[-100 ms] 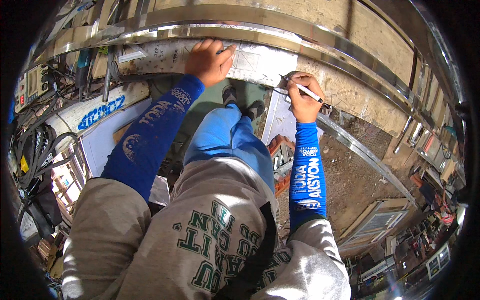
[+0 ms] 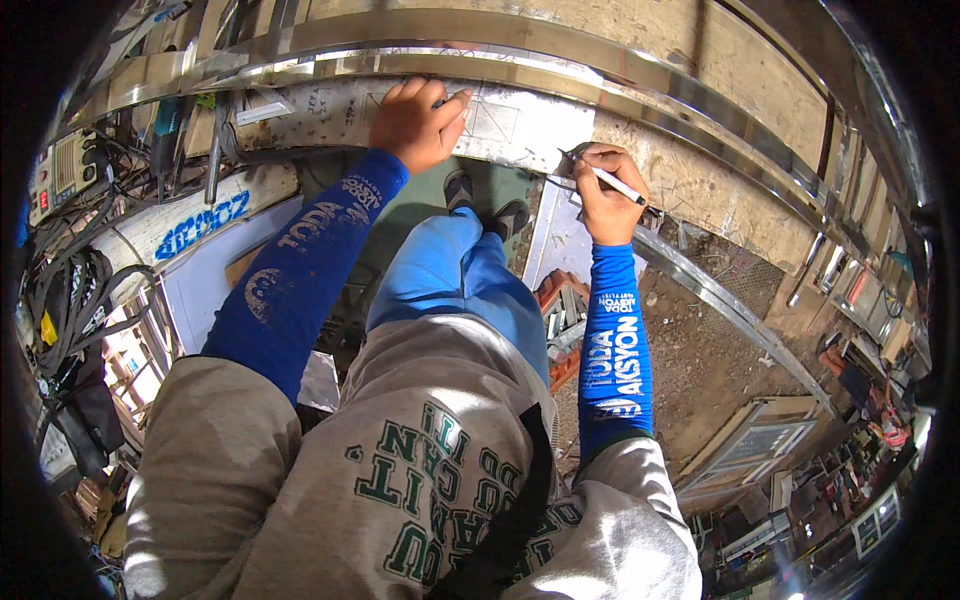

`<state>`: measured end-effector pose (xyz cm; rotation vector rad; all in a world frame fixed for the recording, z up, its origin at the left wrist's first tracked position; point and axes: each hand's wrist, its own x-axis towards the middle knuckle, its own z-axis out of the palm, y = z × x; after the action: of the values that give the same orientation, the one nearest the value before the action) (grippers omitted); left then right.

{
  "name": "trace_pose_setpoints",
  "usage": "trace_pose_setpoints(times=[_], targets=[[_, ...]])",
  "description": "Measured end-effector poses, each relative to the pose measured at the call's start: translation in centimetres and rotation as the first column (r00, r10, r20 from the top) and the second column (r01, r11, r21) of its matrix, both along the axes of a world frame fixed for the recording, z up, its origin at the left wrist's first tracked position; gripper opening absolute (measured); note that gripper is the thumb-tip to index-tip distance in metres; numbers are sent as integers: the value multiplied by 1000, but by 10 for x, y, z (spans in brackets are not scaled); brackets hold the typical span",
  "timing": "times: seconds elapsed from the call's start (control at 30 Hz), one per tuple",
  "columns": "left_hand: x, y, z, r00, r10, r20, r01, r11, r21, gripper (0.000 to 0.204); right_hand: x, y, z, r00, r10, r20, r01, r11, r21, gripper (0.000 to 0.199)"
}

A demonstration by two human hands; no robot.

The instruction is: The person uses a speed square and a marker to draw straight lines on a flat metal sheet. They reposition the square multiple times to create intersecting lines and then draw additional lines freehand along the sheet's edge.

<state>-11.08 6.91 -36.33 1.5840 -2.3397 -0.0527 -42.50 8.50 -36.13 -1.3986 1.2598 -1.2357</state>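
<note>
The sheet (image 2: 520, 125), pale and marked with drawn lines, lies along the bench edge under a curved metal rail (image 2: 640, 85). The right hand (image 2: 605, 195) is clenched around a pen (image 2: 612, 182), its tip at the sheet's right end. The left hand (image 2: 415, 125) presses flat on the sheet, fingers spread, grasping nothing. Below the edge, open floor shows beside blue trousers and shoes. At left lies a white board (image 2: 200, 225) with blue lettering, near black cables (image 2: 70, 300).

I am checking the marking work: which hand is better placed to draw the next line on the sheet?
Probably the right hand: it holds the pen, tip at the sheet. The left hand presses flat on the sheet.
</note>
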Motion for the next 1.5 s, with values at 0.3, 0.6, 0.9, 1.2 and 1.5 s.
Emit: trace_pose_setpoints(times=[0.3, 0.6, 0.9, 1.2, 1.5], targets=[[1, -5, -2, 1000, -3, 27, 3, 1000, -21, 31, 1, -4, -7, 1000, -18, -4, 18, 1000, 4, 8], [1, -6, -2, 1000, -8, 14, 8, 999, -39, 32, 0, -6, -9, 1000, -12, -8, 11, 1000, -21, 9], [2, -7, -3, 1000, -13, 7, 13, 1000, -18, 33, 1, -4, -11, 999, -28, 37, 27, 999, 18, 9], [3, -6, -4, 1000, -19, 15, 19, 1000, -1, 35, 1, -5, -10, 999, -42, 15, 42, 999, 14, 9], [2, -5, -4, 999, -11, 32, 12, 1000, -5, 36, 1, -4, -11, 999, -44, 20, 44, 999, 20, 9]])
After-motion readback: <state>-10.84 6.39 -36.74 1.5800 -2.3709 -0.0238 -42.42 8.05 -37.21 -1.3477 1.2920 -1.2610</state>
